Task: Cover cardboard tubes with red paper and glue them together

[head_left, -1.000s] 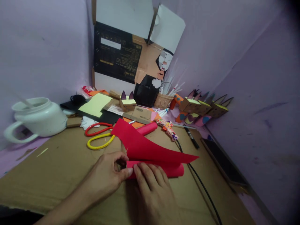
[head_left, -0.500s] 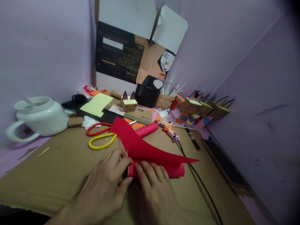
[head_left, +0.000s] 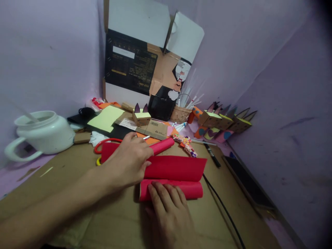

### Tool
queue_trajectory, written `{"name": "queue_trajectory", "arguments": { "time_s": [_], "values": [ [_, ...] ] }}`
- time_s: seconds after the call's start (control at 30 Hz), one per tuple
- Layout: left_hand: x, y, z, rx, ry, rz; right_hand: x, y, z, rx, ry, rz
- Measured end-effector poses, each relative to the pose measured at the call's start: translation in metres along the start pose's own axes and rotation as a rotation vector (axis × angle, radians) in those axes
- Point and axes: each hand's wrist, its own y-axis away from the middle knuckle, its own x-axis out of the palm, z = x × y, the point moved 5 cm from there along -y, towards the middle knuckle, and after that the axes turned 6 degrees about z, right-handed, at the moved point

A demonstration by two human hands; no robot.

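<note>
A red paper sheet (head_left: 178,167) lies on the brown cardboard work surface (head_left: 64,176), its near edge curled into a roll (head_left: 192,190). My left hand (head_left: 129,160) lies flat on the sheet's left part, fingers stretched out, pressing it down. My right hand (head_left: 168,211) rests with spread fingers on the rolled edge. A second red paper roll (head_left: 163,145) lies just behind the sheet.
Red and yellow scissors (head_left: 103,145) peek out left of the sheet. A white jug (head_left: 38,135) stands far left. A black cable (head_left: 220,207) runs right of the roll. Paper boxes with ears (head_left: 223,119), a basket of pens (head_left: 181,110) and an open carton (head_left: 145,58) stand behind.
The raised flap of red paper has been laid flat. My left hand left the roll's end and moved up onto the sheet; my right hand stayed on the roll.
</note>
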Motion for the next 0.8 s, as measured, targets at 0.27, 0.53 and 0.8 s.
{"name": "queue_trajectory", "arguments": {
  "time_s": [0.27,0.53,0.8],
  "values": [
    [-0.010,0.011,-0.017,0.054,0.025,-0.097,-0.003,-0.002,-0.001,-0.010,0.080,-0.022],
    [0.002,0.031,-0.048,-0.037,0.100,-0.032,0.002,-0.004,-0.004,0.001,0.017,0.038],
    [0.011,0.051,-0.054,-0.037,0.019,-0.183,-0.005,0.000,-0.005,-0.034,-0.034,0.024]
  ]
}}
